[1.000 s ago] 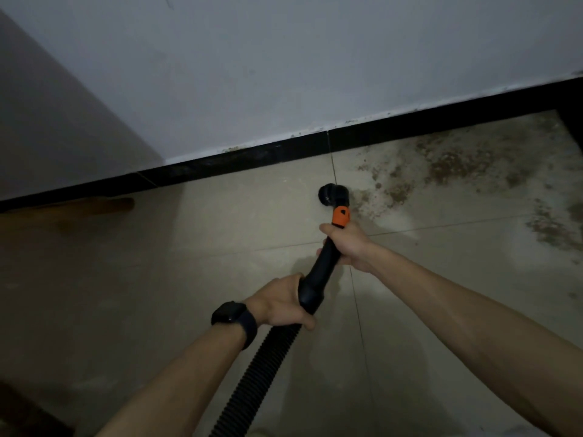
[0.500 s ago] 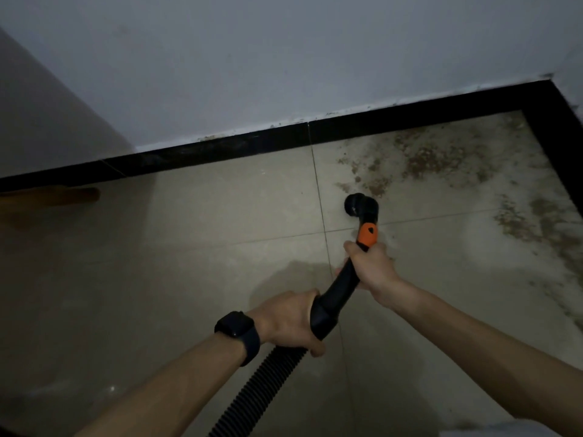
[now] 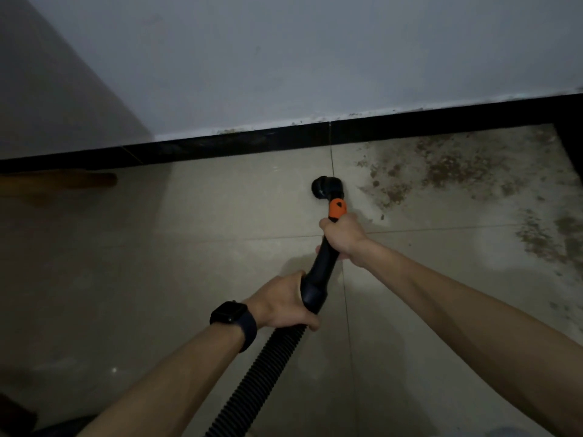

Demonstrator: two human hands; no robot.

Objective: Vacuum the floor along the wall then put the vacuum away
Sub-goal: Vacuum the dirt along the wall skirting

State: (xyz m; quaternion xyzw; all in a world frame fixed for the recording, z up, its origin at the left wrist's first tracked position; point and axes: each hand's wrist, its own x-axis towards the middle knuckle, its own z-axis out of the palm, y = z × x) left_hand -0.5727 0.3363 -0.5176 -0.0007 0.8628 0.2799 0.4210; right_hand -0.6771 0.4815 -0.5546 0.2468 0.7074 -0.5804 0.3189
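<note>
A black vacuum wand point(image 3: 318, 272) with an orange collar point(image 3: 337, 209) points at the tiled floor. Its round black nozzle point(image 3: 322, 188) sits on the tile a short way from the black skirting point(image 3: 252, 143) under the white wall point(image 3: 315, 58). My right hand point(image 3: 342, 236) grips the wand just below the orange collar. My left hand point(image 3: 284, 302), with a dark watch on the wrist, grips the wand's lower end where the ribbed black hose point(image 3: 262, 370) joins. Brown dirt point(image 3: 448, 165) lies scattered on the tiles to the right of the nozzle.
A brown wooden piece point(image 3: 63, 181) lies on the floor by the skirting at the left. A second black skirting point(image 3: 571, 159) closes the corner at the far right. Something dark point(image 3: 19, 417) shows at the bottom left edge.
The nozzle has moved away from me, nearer the skirting and slightly left of the dirt patch. Both hands keep their grip on the wand.
</note>
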